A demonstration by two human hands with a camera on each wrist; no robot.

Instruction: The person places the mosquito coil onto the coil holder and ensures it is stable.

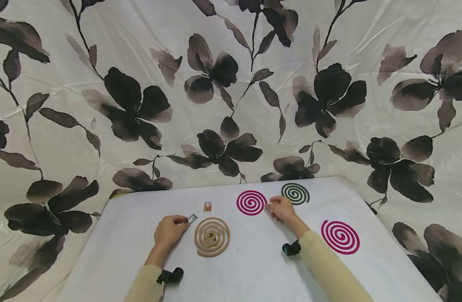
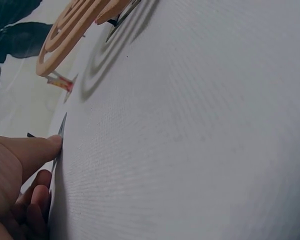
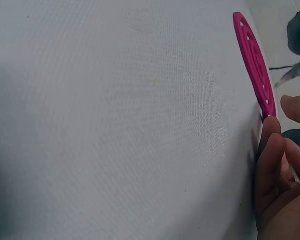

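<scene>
My left hand (image 1: pixel 170 230) pinches a small flat metal coil stand (image 1: pixel 192 218) between thumb and fingers; in the left wrist view it shows edge-on as a thin grey sliver. Just right of it, a tan mosquito coil (image 1: pixel 212 218) sits raised over the table on a metal stand, casting a spiral shadow. My right hand (image 1: pixel 283 209) is at the right edge of a pink mosquito coil (image 1: pixel 251 203). In the right wrist view a fingertip (image 3: pixel 271 125) meets that coil's near edge, while the thumb (image 3: pixel 295 107) stays apart from it.
A green coil (image 1: pixel 295 193) lies behind my right hand, and another pink coil (image 1: pixel 340 237) is right of my right forearm. A small red-and-yellow packet (image 1: pixel 207 206) lies behind the tan coil. The white table (image 1: pixel 238 277) ends against a flower-patterned cloth (image 1: pixel 231 105).
</scene>
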